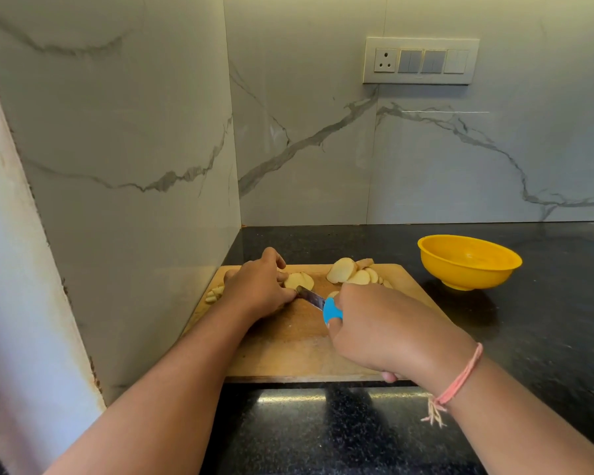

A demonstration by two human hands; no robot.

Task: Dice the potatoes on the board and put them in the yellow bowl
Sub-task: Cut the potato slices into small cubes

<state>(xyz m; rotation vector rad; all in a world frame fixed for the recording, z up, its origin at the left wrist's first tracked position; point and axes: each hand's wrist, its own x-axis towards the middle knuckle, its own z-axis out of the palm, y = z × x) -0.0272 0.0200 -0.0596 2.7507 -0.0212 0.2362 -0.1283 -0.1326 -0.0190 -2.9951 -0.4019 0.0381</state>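
Thread bracelet [460,382] on your right wrist sits nearest, and just past it your right hand [384,334] is wrapped tight round the blue handle of the knife [318,301], with the blade angled across the wooden board [288,344] toward your left hand [258,286]. That left hand has its fingers curled down over a small potato stack [299,280], pinning it, with a few cut bits [214,295] by the board's left edge. Farther back, a bigger slice pile [352,273] sits on the board's far right, and the yellow bowl [467,277] stands off the board to the right on the black counter [546,320].
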